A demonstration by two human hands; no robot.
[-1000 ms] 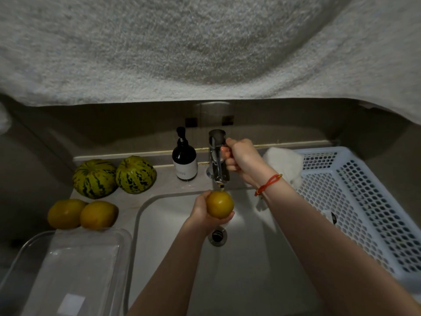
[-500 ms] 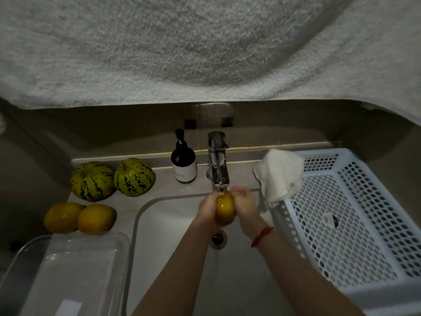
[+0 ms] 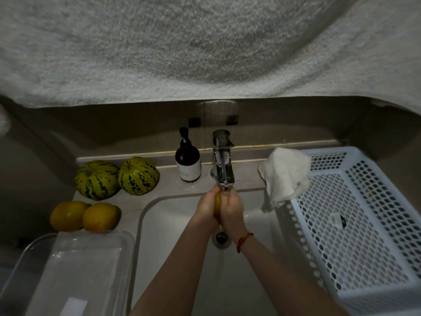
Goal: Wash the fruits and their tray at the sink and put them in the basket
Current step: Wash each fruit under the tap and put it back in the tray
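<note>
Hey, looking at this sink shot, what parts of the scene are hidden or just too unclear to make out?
Head view only:
- Yellow fruit: mostly covered by the left hand and right hand clasped round it.
- Water flow from the faucet: the hands hide the spout's outlet.
- Soap bottle label: print too small.
- Clear tray: cut off by the bottom-left edge.
- Basket: cut off at right; its small sticker is unreadable.
- Upper wall: hidden behind the towel.

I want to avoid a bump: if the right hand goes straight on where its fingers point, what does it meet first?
Probably the faucet: the right hand points up at the spout just above the fruit. Depth is unclear.
</note>
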